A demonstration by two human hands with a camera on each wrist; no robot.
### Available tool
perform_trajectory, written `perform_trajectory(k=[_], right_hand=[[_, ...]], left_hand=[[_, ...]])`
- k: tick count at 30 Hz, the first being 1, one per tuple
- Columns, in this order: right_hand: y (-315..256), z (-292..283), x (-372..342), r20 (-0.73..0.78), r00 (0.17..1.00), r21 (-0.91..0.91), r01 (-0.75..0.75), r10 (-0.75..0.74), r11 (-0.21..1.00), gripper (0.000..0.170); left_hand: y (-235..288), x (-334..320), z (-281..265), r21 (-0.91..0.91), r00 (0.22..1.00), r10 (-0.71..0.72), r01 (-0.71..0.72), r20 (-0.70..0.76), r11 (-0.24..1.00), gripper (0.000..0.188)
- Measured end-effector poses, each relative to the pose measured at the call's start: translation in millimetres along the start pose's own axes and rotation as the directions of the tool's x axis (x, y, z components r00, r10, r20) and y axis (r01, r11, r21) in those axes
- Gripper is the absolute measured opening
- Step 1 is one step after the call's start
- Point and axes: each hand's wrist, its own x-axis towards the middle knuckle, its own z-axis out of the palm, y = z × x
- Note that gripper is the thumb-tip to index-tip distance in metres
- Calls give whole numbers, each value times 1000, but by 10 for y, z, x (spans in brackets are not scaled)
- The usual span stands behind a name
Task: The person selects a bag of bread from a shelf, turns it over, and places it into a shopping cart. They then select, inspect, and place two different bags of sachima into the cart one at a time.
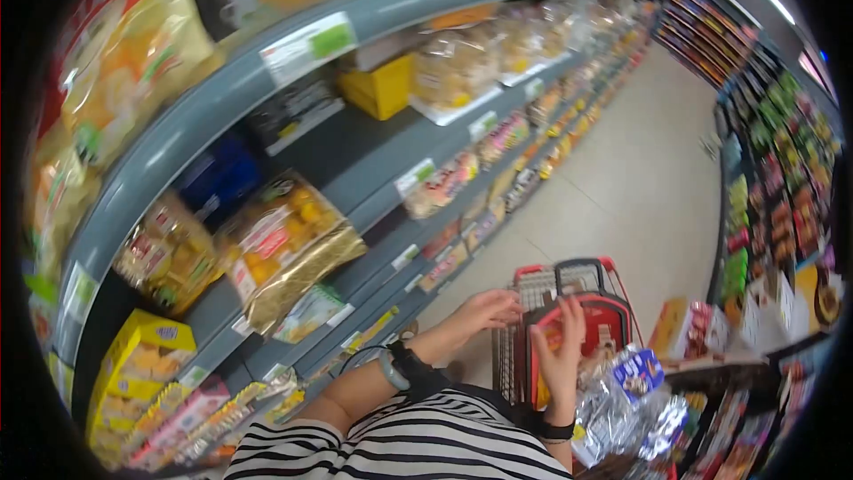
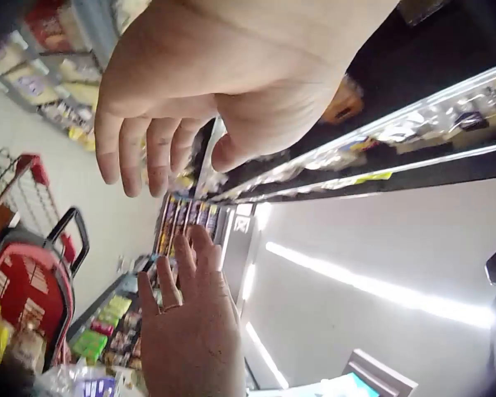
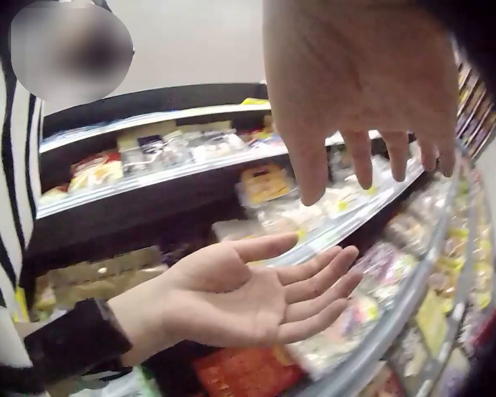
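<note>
My left hand [image 1: 484, 313] is held out in front of the striped shirt, palm turned up and fingers spread in the right wrist view. Opposite it, my right hand [image 1: 560, 347] is raised with fingers extended, and a ring shows on it in the left wrist view. Both hands are apart and hold nothing. Just beyond them stands a wire shopping cart [image 1: 511, 364] with a red basket [image 1: 613, 309] in it. Clear plastic-wrapped packages [image 1: 604, 418] and a blue packet [image 1: 638, 373] lie beside my right forearm.
A long grey shelf unit [image 1: 382, 138] with packaged baked goods curves along the left. A gold-edged pack [image 1: 293, 249] sits at a shelf's front edge. Pale aisle floor [image 1: 613, 160] runs ahead, with another stocked shelf [image 1: 782, 160] on the right.
</note>
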Motion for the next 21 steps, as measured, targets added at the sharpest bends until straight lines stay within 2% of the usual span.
perform_trajectory(k=[1,2,4,5,7,8,10,11,12,14,16,18,19,20,21], right_hand=[[-155,137,115,86,994,32,69,-72,997,62],[-338,249,245,165,973,80,150,-162,985,64],[-625,487,423,299,911,132,254,-283,958,69],[-773,580,515,309,901,142,274,-305,951,69],[-1067,765,691,376,818,331,320,-435,888,77],[-1199,861,778,387,801,343,335,-457,878,77],[-1452,1046,940,380,735,380,430,-562,819,85],[-1530,1164,1026,374,713,382,465,-594,799,89],[-1639,1249,1112,381,694,397,474,-611,786,89],[-1843,1407,1245,396,610,313,613,-686,726,91],[-1972,1554,1313,420,554,351,631,-719,692,89],[-2049,1719,1378,395,402,436,709,-826,554,84],[-2081,1788,1408,364,349,500,709,-864,497,73],[-2131,1819,1454,365,327,509,714,-872,481,73],[-2179,1842,1513,320,304,627,642,-898,441,67]], left_hand=[[86,-133,-115,-9,991,75,-77,-110,997,38],[162,-274,-239,-14,986,94,-97,-136,995,38],[292,-568,-504,60,897,258,-253,-360,965,35],[339,-722,-605,61,885,273,-270,-377,961,35],[369,-1058,-773,138,713,406,-404,-571,904,33],[376,-1233,-840,142,693,416,-419,-589,897,33],[382,-1555,-916,185,584,404,-399,-704,898,32],[395,-1672,-910,189,561,411,-410,-718,892,32],[415,-1774,-891,213,552,409,-385,-726,898,31],[431,-1939,-848,236,524,411,-369,-746,899,31],[443,-2068,-835,244,556,381,-306,-739,920,29],[471,-2153,-848,288,545,418,-310,-727,906,29],[532,-2189,-826,322,549,400,-236,-734,917,26],[608,-2224,-794,352,551,379,-160,-743,922,24],[732,-2261,-751,349,535,385,-171,-752,921,24]])
